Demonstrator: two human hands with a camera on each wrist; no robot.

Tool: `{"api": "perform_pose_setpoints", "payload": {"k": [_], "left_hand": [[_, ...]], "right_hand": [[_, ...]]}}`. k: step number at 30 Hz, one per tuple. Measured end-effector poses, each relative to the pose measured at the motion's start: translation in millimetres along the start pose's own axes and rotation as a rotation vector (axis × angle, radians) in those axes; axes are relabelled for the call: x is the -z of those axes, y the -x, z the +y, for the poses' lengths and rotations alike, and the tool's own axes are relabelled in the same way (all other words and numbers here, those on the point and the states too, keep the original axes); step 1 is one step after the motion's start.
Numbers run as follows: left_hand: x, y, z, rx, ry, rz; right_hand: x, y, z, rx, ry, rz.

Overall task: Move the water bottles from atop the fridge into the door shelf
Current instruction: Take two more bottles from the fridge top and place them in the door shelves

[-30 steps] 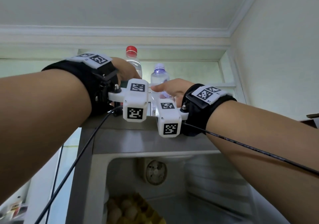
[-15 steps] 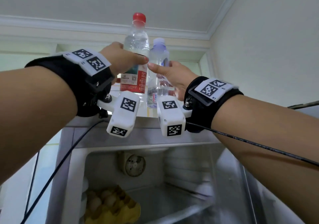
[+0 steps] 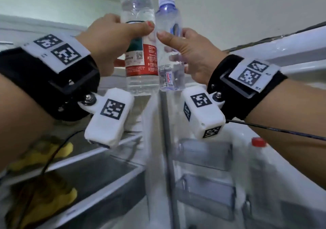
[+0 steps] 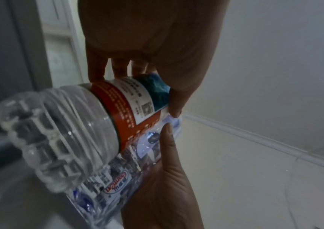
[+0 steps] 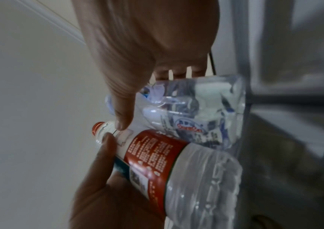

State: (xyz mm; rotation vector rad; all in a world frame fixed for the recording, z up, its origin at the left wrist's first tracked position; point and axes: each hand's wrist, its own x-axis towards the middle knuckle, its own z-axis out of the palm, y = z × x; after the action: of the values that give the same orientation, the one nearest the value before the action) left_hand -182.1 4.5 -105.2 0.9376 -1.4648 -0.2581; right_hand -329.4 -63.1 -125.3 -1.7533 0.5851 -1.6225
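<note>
Two clear water bottles are held upright side by side, touching, in front of the open fridge. My left hand point(image 3: 134, 29) grips the red-capped bottle with the red and green label point(image 3: 141, 59) around its middle. My right hand point(image 3: 176, 40) grips the smaller pale-blue-capped bottle point(image 3: 168, 17). In the left wrist view my left hand point(image 4: 137, 93) wraps the red-label bottle point(image 4: 129, 105), with the smaller bottle point(image 4: 118, 182) against it. In the right wrist view my right hand point(image 5: 149, 99) wraps the smaller bottle point(image 5: 192, 114) above the red-label one point(image 5: 157, 159). The door shelves point(image 3: 204, 154) lie below my right wrist.
A red-capped bottle point(image 3: 258, 142) stands in the fridge door at the right. Yellow egg cartons point(image 3: 49, 151) sit on the fridge's inner shelves at the left, above a glass shelf point(image 3: 98, 161). Cables trail from both wrist cameras. The wall is close on the right.
Both hands have lifted their bottles off the fridge top and brought them nearer. The view has tilted down and right, showing the fridge interior and the door shelves.
</note>
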Motion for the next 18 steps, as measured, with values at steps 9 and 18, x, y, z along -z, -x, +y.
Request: {"api": "perform_pose_setpoints", "payload": {"k": [9, 18], "left_hand": [[-124.0, 71.7, -53.0, 0.147, 0.300, -0.198], [-232.9, 133.0, -94.5, 0.304, 0.418, -0.390]], "right_hand": [[113.3, 108.3, 36.1, -0.182, 0.227, 0.166], [196.0, 179.7, 74.8, -0.341, 0.319, 0.312]]}}
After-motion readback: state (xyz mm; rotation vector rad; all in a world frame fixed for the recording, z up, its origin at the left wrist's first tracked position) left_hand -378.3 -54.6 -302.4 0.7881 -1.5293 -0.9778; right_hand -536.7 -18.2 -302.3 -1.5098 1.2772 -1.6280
